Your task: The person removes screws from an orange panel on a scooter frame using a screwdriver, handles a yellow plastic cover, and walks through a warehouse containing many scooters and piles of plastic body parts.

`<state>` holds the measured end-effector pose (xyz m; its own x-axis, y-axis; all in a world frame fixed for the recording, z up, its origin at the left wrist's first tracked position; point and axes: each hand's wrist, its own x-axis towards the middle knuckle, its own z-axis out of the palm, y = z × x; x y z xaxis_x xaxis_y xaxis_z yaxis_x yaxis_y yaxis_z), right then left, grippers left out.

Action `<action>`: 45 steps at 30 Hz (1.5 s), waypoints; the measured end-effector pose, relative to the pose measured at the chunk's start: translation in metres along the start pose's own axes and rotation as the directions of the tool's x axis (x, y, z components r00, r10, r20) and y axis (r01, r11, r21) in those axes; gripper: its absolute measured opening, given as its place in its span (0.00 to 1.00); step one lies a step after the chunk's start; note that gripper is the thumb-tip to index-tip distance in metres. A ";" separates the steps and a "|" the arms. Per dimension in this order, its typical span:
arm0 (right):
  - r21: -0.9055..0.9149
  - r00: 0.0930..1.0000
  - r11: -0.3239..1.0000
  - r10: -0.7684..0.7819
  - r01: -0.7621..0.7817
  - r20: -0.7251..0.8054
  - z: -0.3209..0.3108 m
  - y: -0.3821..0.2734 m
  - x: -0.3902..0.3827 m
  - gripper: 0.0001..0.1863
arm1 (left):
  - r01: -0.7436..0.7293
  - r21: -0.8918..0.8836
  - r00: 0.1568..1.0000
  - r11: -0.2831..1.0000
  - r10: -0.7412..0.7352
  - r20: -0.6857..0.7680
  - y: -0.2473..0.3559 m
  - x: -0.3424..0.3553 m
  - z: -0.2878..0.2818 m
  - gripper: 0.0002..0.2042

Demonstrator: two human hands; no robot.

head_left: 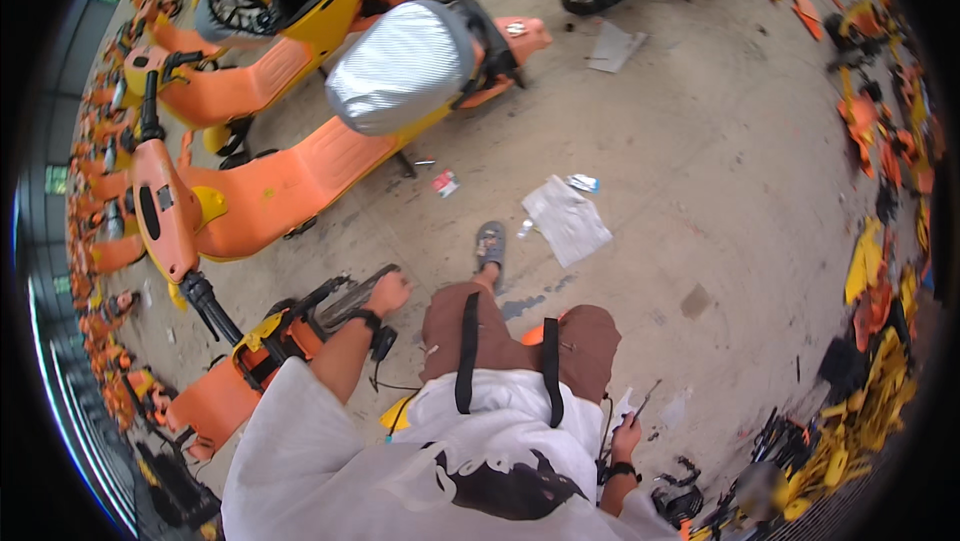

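My left hand (390, 291) is closed at the end of a long dark part (355, 299) at the rear of a partly stripped orange scooter (215, 406); its fingertips are hard to make out. That scooter stands at my left, with black inner pieces exposed. Low on the right, my right hand (626, 437) is wrapped round the handle of a screwdriver (648, 399), its thin shaft pointing up and away from me. The screwdriver touches nothing I can see.
A whole orange scooter (290, 176) with a silver seat cover (402, 66) stands ahead on the left, beside many more. A white sheet (567, 221) and small wrappers lie on the concrete floor (720, 181). Orange and yellow panels (850, 431) are heaped along the right.
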<state>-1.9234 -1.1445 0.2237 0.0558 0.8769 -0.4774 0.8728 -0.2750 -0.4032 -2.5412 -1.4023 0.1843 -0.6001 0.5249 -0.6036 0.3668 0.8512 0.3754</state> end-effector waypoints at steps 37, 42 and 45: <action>-0.310 0.856 0.879 0.445 -0.362 0.262 0.286 0.016 0.031 0.15 | -0.086 0.548 0.950 0.832 -0.097 0.296 -0.098 0.536 0.123 0.16; -0.297 0.859 0.885 0.438 -0.360 0.265 0.177 -0.065 -0.023 0.17 | -0.281 0.375 0.600 0.884 -0.143 0.787 0.029 0.435 0.035 0.21; -0.223 0.900 0.917 0.377 -0.330 0.220 0.123 -0.102 -0.049 0.18 | -0.392 0.191 0.443 0.900 0.002 0.897 0.119 0.367 -0.028 0.19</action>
<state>-2.0745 -1.2083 0.1921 0.2729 0.5983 -0.7533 0.8901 -0.4542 -0.0382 -2.7377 -1.1083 0.0278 0.3723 0.2380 -0.8971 0.7013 0.5610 0.4399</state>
